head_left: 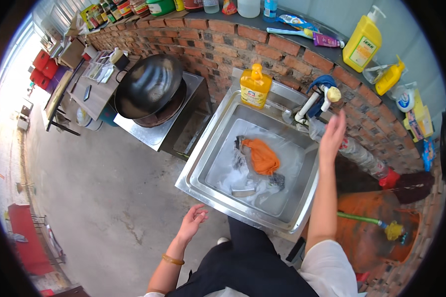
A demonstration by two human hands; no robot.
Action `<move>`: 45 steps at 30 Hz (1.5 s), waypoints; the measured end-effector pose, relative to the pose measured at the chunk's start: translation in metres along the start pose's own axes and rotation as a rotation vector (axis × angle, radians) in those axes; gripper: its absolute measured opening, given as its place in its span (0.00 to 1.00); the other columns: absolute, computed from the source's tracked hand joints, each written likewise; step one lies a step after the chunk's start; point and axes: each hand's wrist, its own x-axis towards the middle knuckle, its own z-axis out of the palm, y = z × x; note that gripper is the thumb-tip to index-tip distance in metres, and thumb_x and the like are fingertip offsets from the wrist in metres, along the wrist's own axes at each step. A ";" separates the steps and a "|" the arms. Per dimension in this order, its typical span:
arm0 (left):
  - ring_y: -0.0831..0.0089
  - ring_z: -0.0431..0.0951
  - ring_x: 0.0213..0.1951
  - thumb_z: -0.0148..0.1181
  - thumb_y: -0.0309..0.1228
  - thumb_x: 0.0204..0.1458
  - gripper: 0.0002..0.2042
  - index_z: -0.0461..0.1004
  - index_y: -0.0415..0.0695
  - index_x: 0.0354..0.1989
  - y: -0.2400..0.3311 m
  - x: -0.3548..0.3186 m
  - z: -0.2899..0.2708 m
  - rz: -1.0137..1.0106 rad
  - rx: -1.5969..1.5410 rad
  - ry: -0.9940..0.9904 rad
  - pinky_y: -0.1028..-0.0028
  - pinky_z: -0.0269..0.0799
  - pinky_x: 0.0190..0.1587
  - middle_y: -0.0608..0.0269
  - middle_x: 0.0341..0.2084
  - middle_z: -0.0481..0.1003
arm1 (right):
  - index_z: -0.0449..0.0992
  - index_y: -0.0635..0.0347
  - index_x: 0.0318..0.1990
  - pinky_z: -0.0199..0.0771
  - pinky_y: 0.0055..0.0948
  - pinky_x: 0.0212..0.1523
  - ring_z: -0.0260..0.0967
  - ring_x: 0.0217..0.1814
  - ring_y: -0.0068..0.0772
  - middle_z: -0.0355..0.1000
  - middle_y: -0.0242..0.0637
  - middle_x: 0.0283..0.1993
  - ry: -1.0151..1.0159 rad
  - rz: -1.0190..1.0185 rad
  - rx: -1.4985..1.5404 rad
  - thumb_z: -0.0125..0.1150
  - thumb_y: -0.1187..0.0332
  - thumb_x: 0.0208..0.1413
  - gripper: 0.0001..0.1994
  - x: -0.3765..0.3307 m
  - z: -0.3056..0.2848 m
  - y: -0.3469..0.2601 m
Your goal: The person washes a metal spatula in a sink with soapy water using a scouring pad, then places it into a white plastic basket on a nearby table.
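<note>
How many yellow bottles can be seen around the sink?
3. One bottle stands on the sink rim; a pump bottle stands on the brick ledge; a smaller one leans beside it. Others may be hidden.

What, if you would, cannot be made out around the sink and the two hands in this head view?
- Right hand: motion-blurred near the tap; contact cannot be told.
- Items under the orange cloth: hidden by foam in the sink.
- Left hand: open, beside the sink; its palm faces away.
- Wok: contents too dark.

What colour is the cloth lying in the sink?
Orange. The cloth lies in soapy water in the steel sink, clearest in the head view.
</note>
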 end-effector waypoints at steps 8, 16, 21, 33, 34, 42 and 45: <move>0.77 0.73 0.40 0.51 0.26 0.57 0.15 0.66 0.39 0.53 0.038 0.091 0.020 -0.071 0.163 -0.066 0.77 0.69 0.46 0.61 0.39 0.74 | 0.69 0.56 0.39 0.71 0.48 0.31 0.74 0.32 0.55 0.75 0.47 0.27 -0.282 -0.142 -0.968 0.49 0.45 0.56 0.22 0.103 0.023 -0.011; 0.69 0.77 0.34 0.57 0.29 0.50 0.17 0.68 0.39 0.49 0.025 0.241 0.039 0.049 0.610 -0.201 0.72 0.72 0.39 0.56 0.28 0.75 | 0.68 0.54 0.38 0.67 0.48 0.30 0.71 0.32 0.57 0.73 0.48 0.27 -0.539 -0.350 -0.759 0.53 0.51 0.55 0.16 0.132 0.005 0.007; 0.50 0.74 0.44 0.59 0.34 0.46 0.26 0.64 0.38 0.54 -0.009 0.333 0.079 0.095 0.941 -0.096 0.61 0.69 0.47 0.46 0.40 0.73 | 0.68 0.53 0.45 0.67 0.40 0.33 0.71 0.35 0.46 0.72 0.44 0.31 -0.554 -0.302 -0.540 0.52 0.51 0.57 0.17 0.132 0.005 0.017; 0.46 0.72 0.44 0.56 0.29 0.47 0.23 0.59 0.38 0.51 -0.035 0.395 0.128 0.147 1.327 -0.197 0.54 0.70 0.45 0.37 0.41 0.70 | 0.70 0.56 0.51 0.60 0.40 0.57 0.65 0.54 0.44 0.68 0.48 0.52 -0.489 0.460 -0.472 0.58 0.58 0.56 0.18 -0.219 0.081 0.270; 0.45 0.73 0.42 0.54 0.29 0.48 0.21 0.60 0.38 0.51 -0.031 0.395 0.122 0.071 1.301 -0.204 0.54 0.70 0.44 0.37 0.39 0.71 | 0.71 0.56 0.49 0.62 0.40 0.55 0.66 0.52 0.45 0.69 0.49 0.49 -0.528 0.469 -0.526 0.58 0.59 0.56 0.17 -0.236 0.092 0.262; 0.50 0.76 0.40 0.45 0.38 0.54 0.17 0.76 0.37 0.36 -0.039 0.373 0.070 -0.312 1.482 -0.526 0.56 0.71 0.43 0.42 0.34 0.76 | 0.72 0.63 0.37 0.68 0.26 0.38 0.68 0.34 0.25 0.72 0.35 0.32 -0.048 1.078 -0.196 0.56 0.71 0.57 0.05 -0.287 0.022 0.260; 0.52 0.76 0.43 0.44 0.39 0.54 0.17 0.77 0.40 0.36 -0.031 0.363 0.068 -0.577 1.419 -0.628 0.58 0.71 0.44 0.43 0.35 0.76 | 0.71 0.63 0.43 0.67 0.25 0.40 0.67 0.37 0.26 0.71 0.35 0.37 0.255 1.030 -0.140 0.55 0.71 0.57 0.08 -0.278 -0.001 0.259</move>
